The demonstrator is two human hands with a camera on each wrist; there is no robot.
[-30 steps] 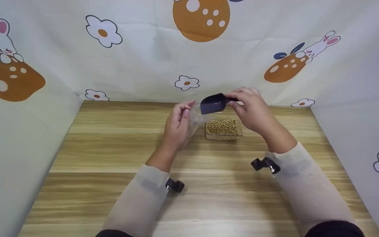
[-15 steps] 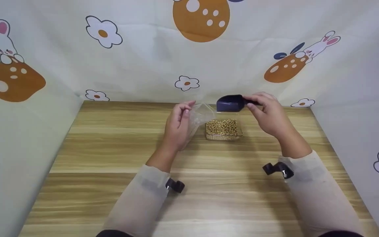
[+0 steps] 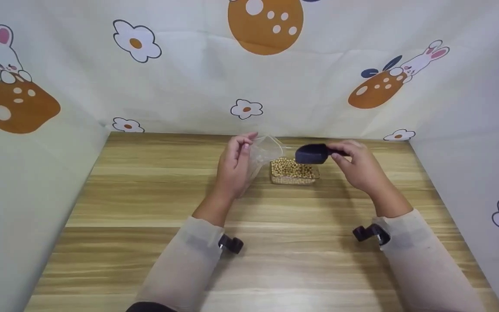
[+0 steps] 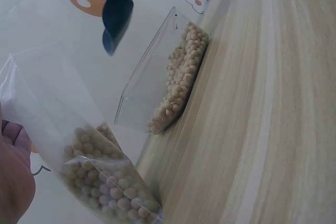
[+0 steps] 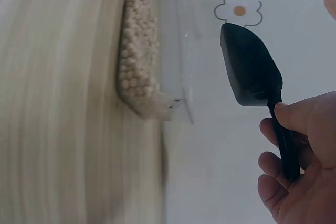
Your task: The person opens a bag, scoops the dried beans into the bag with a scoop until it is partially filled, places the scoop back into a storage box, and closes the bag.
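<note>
My left hand [image 3: 234, 164] holds a clear plastic bag [image 3: 264, 151] upright by its left side, its mouth spread. Soybeans [image 4: 100, 182] fill the lower part of the bag in the left wrist view. A clear plastic box [image 3: 295, 179] of soybeans stands on the table just right of the bag. In my right hand [image 3: 360, 167] is a black scoop [image 3: 311, 154], gripped by its handle between thumb and fingers. The scoop hangs over the right part of the box, its tip pointing left, and no beans show in it. From the right wrist view, the fingers curl round the handle [image 5: 286, 148].
A wood-grain table [image 3: 145, 260] carries the box and bag. Behind it and at both sides hang pale cloth walls [image 3: 180, 86] printed with rabbits, oranges and flowers. Each sleeve bears a small black wrist camera, such as the left one [image 3: 231, 244].
My right hand has drawn the scoop away from the bag's mouth to the right, then lowered it over the box. The left hand and bag have stayed in place.
</note>
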